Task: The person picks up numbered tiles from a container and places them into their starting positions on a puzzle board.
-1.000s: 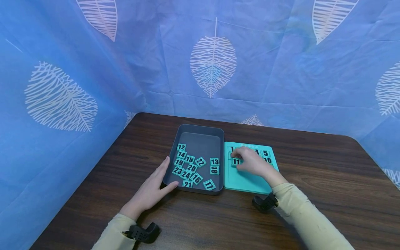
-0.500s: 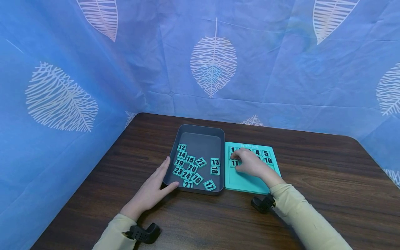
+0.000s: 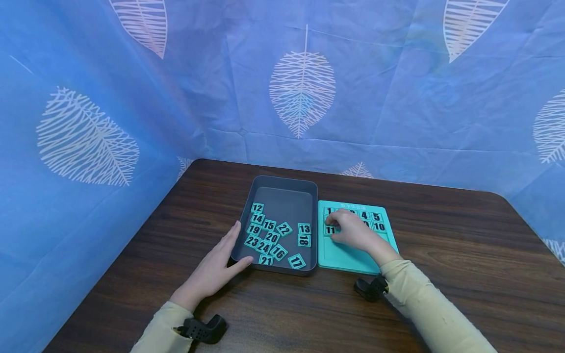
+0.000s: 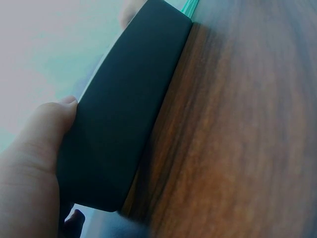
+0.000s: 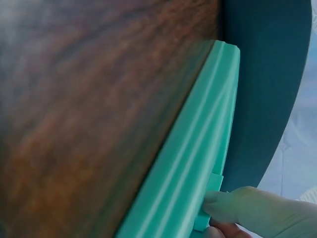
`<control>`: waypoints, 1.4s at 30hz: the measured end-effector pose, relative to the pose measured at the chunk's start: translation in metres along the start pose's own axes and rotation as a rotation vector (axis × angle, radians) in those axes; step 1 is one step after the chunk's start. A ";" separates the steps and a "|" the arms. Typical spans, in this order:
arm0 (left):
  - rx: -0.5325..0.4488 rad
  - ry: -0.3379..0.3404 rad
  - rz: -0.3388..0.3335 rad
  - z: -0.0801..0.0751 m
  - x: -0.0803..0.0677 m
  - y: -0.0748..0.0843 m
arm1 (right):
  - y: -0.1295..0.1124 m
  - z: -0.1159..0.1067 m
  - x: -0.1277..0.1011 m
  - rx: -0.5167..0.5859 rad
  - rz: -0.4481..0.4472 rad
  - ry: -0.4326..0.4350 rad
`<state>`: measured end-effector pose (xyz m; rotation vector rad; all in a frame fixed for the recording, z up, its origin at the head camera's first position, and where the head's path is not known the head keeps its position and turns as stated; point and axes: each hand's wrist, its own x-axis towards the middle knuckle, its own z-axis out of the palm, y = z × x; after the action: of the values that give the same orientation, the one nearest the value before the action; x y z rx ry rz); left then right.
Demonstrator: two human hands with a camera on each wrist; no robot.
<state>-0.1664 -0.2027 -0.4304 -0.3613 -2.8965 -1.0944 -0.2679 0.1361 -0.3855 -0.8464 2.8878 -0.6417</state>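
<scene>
A grey tray (image 3: pixel 282 179) holds several loose teal number tiles, from 12 (image 3: pixel 257 208) to 17 (image 3: pixel 296 261). My left hand (image 3: pixel 212 268) rests at its near left corner, fingers straight along the side wall. In the left wrist view the thumb (image 4: pixel 47 121) presses the tray wall (image 4: pixel 129 109). To the right lies a teal board (image 3: pixel 348 258) with tiles 1, 4, 5 and 10 showing in its top rows. My right hand (image 3: pixel 354 232) lies over the board, its curled fingers pinching tile 11 (image 3: pixel 329 230). In the right wrist view a finger (image 5: pixel 247 203) touches the board edge (image 5: pixel 193 168).
Tray and board stand side by side, touching, on a dark wooden table (image 3: pixel 441 274). Blue cloth with white leaf prints (image 3: pixel 302 93) closes off the back and both sides. Black wrist mounts (image 3: pixel 203 329) (image 3: pixel 371 288) sit near the table's front.
My right hand has slid tile 11 slightly to the left on the board. The left hand and the tray have stayed still.
</scene>
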 end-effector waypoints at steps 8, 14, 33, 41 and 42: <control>0.004 0.000 -0.006 -0.002 0.000 -0.003 | -0.004 -0.002 0.006 0.006 -0.011 0.016; 0.006 0.008 -0.009 -0.004 0.001 -0.005 | -0.017 -0.013 0.017 0.027 -0.025 0.043; -0.032 -0.033 -0.043 -0.002 -0.002 -0.002 | -0.086 -0.016 0.082 0.131 -0.188 0.019; -0.033 -0.029 -0.036 -0.003 -0.001 -0.001 | -0.104 0.000 0.113 0.175 -0.185 0.007; -0.035 -0.026 -0.034 -0.003 0.000 -0.001 | -0.105 0.002 0.117 0.181 -0.184 0.006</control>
<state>-0.1664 -0.2057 -0.4288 -0.3312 -2.9201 -1.1549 -0.3133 -0.0067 -0.3385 -1.0914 2.7243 -0.9065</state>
